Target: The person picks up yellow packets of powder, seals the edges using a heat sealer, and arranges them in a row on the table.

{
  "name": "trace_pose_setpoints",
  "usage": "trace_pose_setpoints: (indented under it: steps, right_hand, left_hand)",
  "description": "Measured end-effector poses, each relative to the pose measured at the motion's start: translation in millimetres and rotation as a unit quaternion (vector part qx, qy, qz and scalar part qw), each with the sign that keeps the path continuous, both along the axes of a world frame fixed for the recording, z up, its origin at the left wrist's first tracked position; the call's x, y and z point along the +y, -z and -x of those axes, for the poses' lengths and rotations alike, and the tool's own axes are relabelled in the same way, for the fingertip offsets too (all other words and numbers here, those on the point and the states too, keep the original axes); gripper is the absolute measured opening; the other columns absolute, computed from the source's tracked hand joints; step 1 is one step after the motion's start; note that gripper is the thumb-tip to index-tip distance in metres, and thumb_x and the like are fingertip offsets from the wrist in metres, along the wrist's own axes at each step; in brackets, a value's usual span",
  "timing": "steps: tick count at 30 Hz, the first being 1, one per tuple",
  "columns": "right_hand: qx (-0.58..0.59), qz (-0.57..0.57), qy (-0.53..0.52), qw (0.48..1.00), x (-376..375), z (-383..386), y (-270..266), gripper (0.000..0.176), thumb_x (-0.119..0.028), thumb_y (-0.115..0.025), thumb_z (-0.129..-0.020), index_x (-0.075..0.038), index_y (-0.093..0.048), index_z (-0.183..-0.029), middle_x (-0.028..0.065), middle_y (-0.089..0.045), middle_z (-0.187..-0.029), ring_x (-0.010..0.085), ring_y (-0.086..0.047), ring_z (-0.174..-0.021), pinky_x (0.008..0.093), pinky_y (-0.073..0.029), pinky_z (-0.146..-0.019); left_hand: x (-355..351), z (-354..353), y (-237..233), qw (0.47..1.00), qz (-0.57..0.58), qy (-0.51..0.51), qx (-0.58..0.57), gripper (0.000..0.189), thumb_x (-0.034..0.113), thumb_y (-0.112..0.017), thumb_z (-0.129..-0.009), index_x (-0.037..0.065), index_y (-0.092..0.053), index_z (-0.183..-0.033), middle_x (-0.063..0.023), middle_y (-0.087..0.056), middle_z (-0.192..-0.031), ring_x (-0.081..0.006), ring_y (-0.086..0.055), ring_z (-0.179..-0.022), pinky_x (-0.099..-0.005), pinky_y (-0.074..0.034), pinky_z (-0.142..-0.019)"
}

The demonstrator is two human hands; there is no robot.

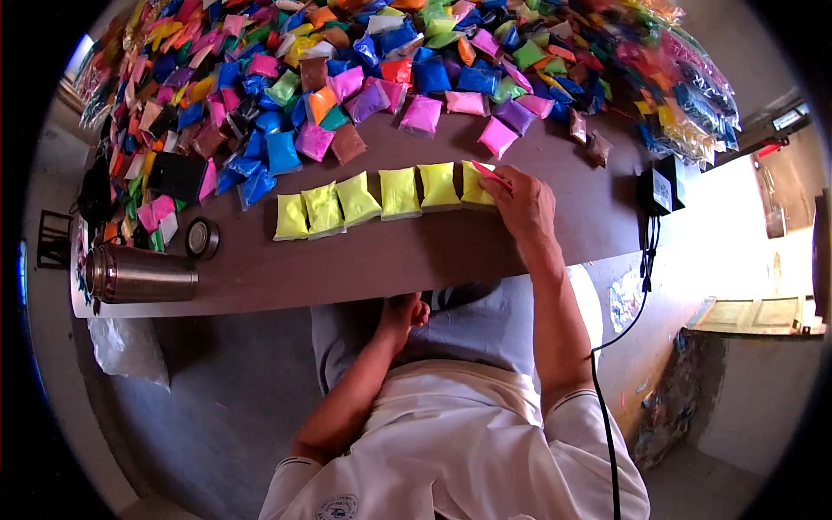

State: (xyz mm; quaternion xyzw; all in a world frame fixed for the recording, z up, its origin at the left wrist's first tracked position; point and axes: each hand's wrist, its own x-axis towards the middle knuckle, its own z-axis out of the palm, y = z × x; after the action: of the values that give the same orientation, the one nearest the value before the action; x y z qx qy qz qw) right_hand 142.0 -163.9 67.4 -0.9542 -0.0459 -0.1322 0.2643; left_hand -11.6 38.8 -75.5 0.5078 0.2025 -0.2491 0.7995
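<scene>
Just beside the right hand (525,206), yellow packet (476,190), red object (490,176) in fingers (504,176)

Neon-yellow packets (399,192) on dark brown tabletop (347,260), below a multicoloured heap (407,74).

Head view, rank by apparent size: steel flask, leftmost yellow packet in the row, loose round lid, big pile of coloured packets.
1. Packet pile
2. Steel flask
3. Leftmost yellow packet and round lid: too alike to rank, the lid being seen at a slant.
</scene>
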Motion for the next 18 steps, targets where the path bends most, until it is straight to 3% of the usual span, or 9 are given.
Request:
trace_pose_setpoints:
  steps: [5,8,10,13,14,15,16,18]
  right_hand:
    - [-0.027,-0.023,-0.072,0.997,0.8,-10.7,3.5,0.019,-0.028,-0.065,-0.083,-0.011,-0.068,-0.092,0.0145,-0.066,-0.075,0.0336,-0.064,-0.071,0.0422,-0.049,-0.063]
    - [-0.024,-0.077,-0.061,0.995,7.2,-8.3,1.4,0.016,-0.025,-0.063,-0.086,-0.011,-0.067,-0.092,0.0151,-0.065,-0.075,0.0343,-0.063,-0.068,0.0410,-0.048,-0.060]
    - [-0.008,-0.098,0.003,0.995,18.9,3.9,-10.7,0.013,-0.022,-0.060,-0.088,-0.010,-0.066,-0.091,0.0165,-0.062,-0.072,0.0345,-0.062,-0.065,0.0395,-0.047,-0.057]
    - [-0.022,-0.165,-0.107,0.980,46.5,35.4,-18.6,0.012,-0.015,-0.061,-0.087,-0.004,-0.061,-0.091,0.0153,-0.058,-0.065,0.0342,-0.060,-0.059,0.0386,-0.047,-0.055]
    - [-0.100,-0.132,-0.185,0.969,56.9,42.1,-11.7,0.012,-0.014,-0.062,-0.085,-0.004,-0.061,-0.092,0.0137,-0.061,-0.072,0.0334,-0.060,-0.064,0.0397,-0.049,-0.058]
    - [-0.094,-0.096,-0.249,0.959,69.7,52.9,-21.0,0.011,-0.006,-0.060,-0.084,-0.004,-0.064,-0.094,0.0130,-0.064,-0.087,0.0327,-0.062,-0.080,0.0372,-0.050,-0.068]
    - [-0.079,-0.075,-0.290,0.951,83.8,59.7,-21.6,0.015,-0.009,-0.063,-0.082,-0.006,-0.064,-0.096,0.0112,-0.064,-0.094,0.0294,-0.061,-0.088,0.0375,-0.049,-0.076]
    - [-0.079,-0.067,-0.346,0.933,110.5,72.5,-17.4,0.012,-0.013,-0.065,-0.081,-0.006,-0.063,-0.091,0.0134,-0.058,-0.114,0.0317,-0.055,-0.106,0.0402,-0.044,-0.088]
  left_hand:
    - [0.5,-3.9,2.4,1.000,0.007,0.002,-0.029,0.054,0.050,-0.058,-0.086,0.013,-0.030,-0.058,-0.0026,-0.034,-0.059,-0.0170,-0.043,-0.061,-0.0300,-0.034,-0.059]
    - [1.5,-5.5,13.6,1.000,0.026,0.008,-0.012,0.049,0.044,-0.055,-0.088,0.012,-0.031,-0.060,-0.0031,-0.035,-0.060,-0.0170,-0.043,-0.062,-0.0303,-0.034,-0.059]
    - [2.6,-5.2,14.1,0.999,0.042,0.000,-0.008,0.046,0.039,-0.054,-0.090,0.012,-0.031,-0.060,-0.0037,-0.037,-0.061,-0.0170,-0.043,-0.062,-0.0306,-0.034,-0.059]
    - [1.6,-6.2,3.5,0.999,0.031,0.027,-0.004,0.035,0.025,-0.046,-0.091,0.010,-0.032,-0.063,-0.0074,-0.044,-0.065,-0.0176,-0.043,-0.061,-0.0290,-0.037,-0.058]
    - [1.4,-6.1,9.0,0.999,0.027,0.020,-0.005,0.035,0.025,-0.046,-0.091,0.010,-0.032,-0.063,-0.0074,-0.044,-0.065,-0.0176,-0.043,-0.061,-0.0290,-0.037,-0.058]
    - [0.4,-5.8,20.3,0.999,0.048,0.001,-0.009,0.035,0.026,-0.051,-0.091,0.009,-0.038,-0.063,-0.0069,-0.049,-0.063,-0.0164,-0.048,-0.058,-0.0278,-0.039,-0.054]
    - [-1.0,-8.5,14.3,0.997,0.070,-0.017,-0.012,0.036,0.027,-0.056,-0.092,0.008,-0.044,-0.063,-0.0064,-0.053,-0.061,-0.0152,-0.053,-0.054,-0.0267,-0.042,-0.050]
    - [-5.4,-7.5,6.8,0.999,-0.015,-0.035,-0.026,0.037,0.029,-0.057,-0.092,0.008,-0.045,-0.064,-0.0052,-0.052,-0.061,-0.0143,-0.052,-0.054,-0.0259,-0.041,-0.048]
